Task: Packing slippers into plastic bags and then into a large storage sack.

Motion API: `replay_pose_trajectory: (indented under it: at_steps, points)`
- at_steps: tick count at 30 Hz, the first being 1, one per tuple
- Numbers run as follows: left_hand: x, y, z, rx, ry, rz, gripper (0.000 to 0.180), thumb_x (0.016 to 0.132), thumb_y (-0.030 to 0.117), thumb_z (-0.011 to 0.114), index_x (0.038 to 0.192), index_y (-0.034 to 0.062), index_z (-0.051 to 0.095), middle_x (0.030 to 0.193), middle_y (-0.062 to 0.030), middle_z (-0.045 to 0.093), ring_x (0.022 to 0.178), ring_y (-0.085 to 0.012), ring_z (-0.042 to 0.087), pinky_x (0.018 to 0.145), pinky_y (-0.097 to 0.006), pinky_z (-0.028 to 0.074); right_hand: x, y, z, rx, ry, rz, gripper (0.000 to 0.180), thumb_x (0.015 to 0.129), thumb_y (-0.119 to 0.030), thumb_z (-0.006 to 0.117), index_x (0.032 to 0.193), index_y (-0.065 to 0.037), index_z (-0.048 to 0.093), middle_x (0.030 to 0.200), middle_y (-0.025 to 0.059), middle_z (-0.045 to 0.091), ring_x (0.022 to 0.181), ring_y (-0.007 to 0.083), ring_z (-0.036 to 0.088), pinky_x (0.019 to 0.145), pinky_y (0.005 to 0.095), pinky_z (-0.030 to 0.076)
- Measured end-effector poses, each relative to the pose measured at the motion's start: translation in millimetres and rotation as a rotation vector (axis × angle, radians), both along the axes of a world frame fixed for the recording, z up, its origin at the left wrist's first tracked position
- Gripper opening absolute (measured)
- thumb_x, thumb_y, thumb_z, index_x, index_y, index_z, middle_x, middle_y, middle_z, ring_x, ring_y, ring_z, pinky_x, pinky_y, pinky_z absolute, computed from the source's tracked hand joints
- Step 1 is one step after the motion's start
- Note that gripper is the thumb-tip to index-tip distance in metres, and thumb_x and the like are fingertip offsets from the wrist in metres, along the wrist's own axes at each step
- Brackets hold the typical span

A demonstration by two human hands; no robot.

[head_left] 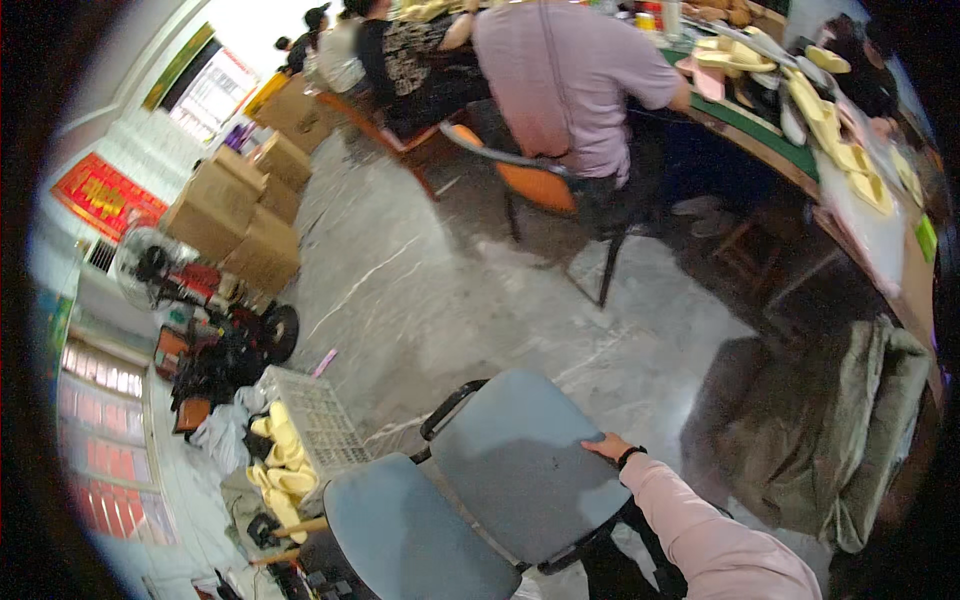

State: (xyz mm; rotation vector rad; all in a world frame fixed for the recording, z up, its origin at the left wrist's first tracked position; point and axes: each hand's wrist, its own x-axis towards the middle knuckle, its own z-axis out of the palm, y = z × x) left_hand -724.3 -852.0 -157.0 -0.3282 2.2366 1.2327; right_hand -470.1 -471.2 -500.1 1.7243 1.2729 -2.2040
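My right hand (607, 447) reaches in from the lower right, in a pink sleeve with a dark band at the wrist. Its fingers are closed over the right edge of a chair (530, 465) with blue-grey padding and a black frame. The chair's other blue-grey pad (410, 530) lies to the lower left, a narrow gap between the two. My left hand is out of view.
A crate (325, 425) stands left of the chair, beside yellow slippers (285, 450). A grey-brown sack (830, 440) is at right, below a workbench (745, 118) with slippers. Ahead, a person in pink (560, 80) sits on an orange-backed chair (537, 187). Cardboard boxes (215, 210) are stacked at left.
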Motion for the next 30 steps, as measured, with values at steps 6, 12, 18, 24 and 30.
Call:
replay_pose_trajectory:
  at_steps: [6, 12, 18, 24, 30]
  points:
    - [22.8, 51.1, -32.3, 0.022, -0.01, -0.315, 0.07, 0.07, 0.006, 0.068, 0.129, -0.0066, 0.033, 0.127, -0.0182, 0.044, 0.114, -0.0281, 0.041, 0.097, -0.035, 0.031, 77.3, 74.6, 42.5, 0.086, -0.104, -0.204, 0.075, 0.064, -0.046, 0.074, 0.114, 0.004, 0.052, 0.112, 0.0159, 0.058, 0.103, 0.0287, 0.054, 0.088, 0.0354, 0.041]
    - [47.7, 125.0, -80.0, -0.097, -0.038, -0.394, 0.071, 0.069, 0.014, 0.071, 0.128, -0.0052, 0.037, 0.113, -0.0153, 0.051, 0.09, -0.0235, 0.045, 0.071, -0.045, 0.043, 155.0, 137.1, 8.1, 0.114, -0.242, -0.197, 0.078, 0.061, -0.049, 0.073, 0.114, 0.005, 0.053, 0.118, 0.0206, 0.055, 0.109, 0.0303, 0.052, 0.092, 0.0352, 0.04]
    - [71.0, 216.4, -110.6, -0.084, 0.051, -1.022, 0.06, 0.075, 0.017, 0.067, 0.126, -0.0015, 0.041, 0.116, -0.0168, 0.05, 0.096, -0.0261, 0.046, 0.077, -0.043, 0.043, 180.9, 169.3, 12.1, 0.263, -0.261, -0.156, 0.076, 0.065, -0.052, 0.068, 0.112, 0.005, 0.052, 0.111, 0.0244, 0.056, 0.105, 0.0341, 0.053, 0.089, 0.037, 0.041]
    - [138.3, 304.8, -123.7, 0.003, 0.129, -1.672, 0.05, 0.08, 0.02, 0.062, 0.124, 0.0022, 0.045, 0.12, -0.0183, 0.049, 0.101, -0.0286, 0.048, 0.082, -0.041, 0.042, 249.4, 112.2, 30.1, 0.408, -0.213, -0.048, 0.045, 0.079, -0.036, 0.059, 0.109, -0.003, 0.055, 0.108, 0.0181, 0.059, 0.103, 0.033, 0.054, 0.086, 0.0396, 0.043]
    - [248.6, 320.7, -111.4, 0.114, 0.249, -2.164, 0.041, 0.085, 0.023, 0.057, 0.123, 0.0059, 0.049, 0.123, -0.0199, 0.048, 0.107, -0.0312, 0.049, 0.088, -0.039, 0.042, 310.7, 29.1, 134.9, 0.283, -0.033, 0.132, 0.044, 0.083, -0.037, 0.049, 0.112, -0.004, 0.055, 0.104, 0.0188, 0.06, 0.099, 0.0363, 0.055, 0.083, 0.0416, 0.044]
